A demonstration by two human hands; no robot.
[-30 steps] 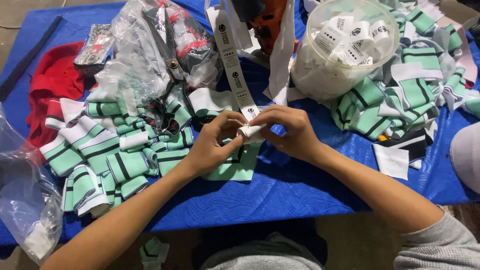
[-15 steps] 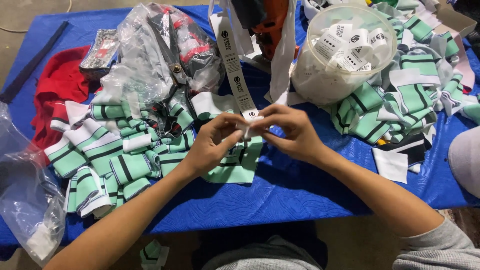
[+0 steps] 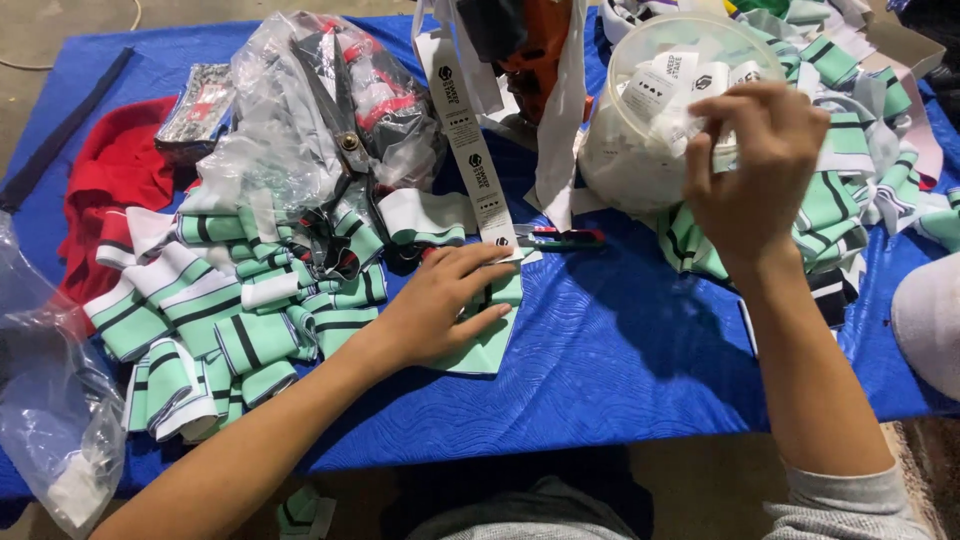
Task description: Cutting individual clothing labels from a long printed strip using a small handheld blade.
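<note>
My left hand point(image 3: 440, 308) lies flat, fingers spread, on a mint-green fabric piece point(image 3: 488, 350) on the blue table cover point(image 3: 620, 360). Its fingertips touch the lower end of a long white label strip point(image 3: 470, 150). My right hand point(image 3: 752, 170) is raised at the rim of a clear plastic tub point(image 3: 640, 150) full of small white printed labels. Its fingers curl down toward the tub's opening, and whether they pinch a label is hidden.
Striped green-and-white bands are heaped at the left point(image 3: 220, 310) and behind the tub point(image 3: 850, 190). A clear bag holding black scissors point(image 3: 335, 120) sits at the back, with red cloth point(image 3: 110, 180) to its left. A red-and-green pen point(image 3: 560, 238) lies mid-table. Another clear bag point(image 3: 50, 420) hangs front left.
Both hands were together pinching a label on the green piece. Now my right hand has lifted away to the tub, and my left hand has flattened onto the piece.
</note>
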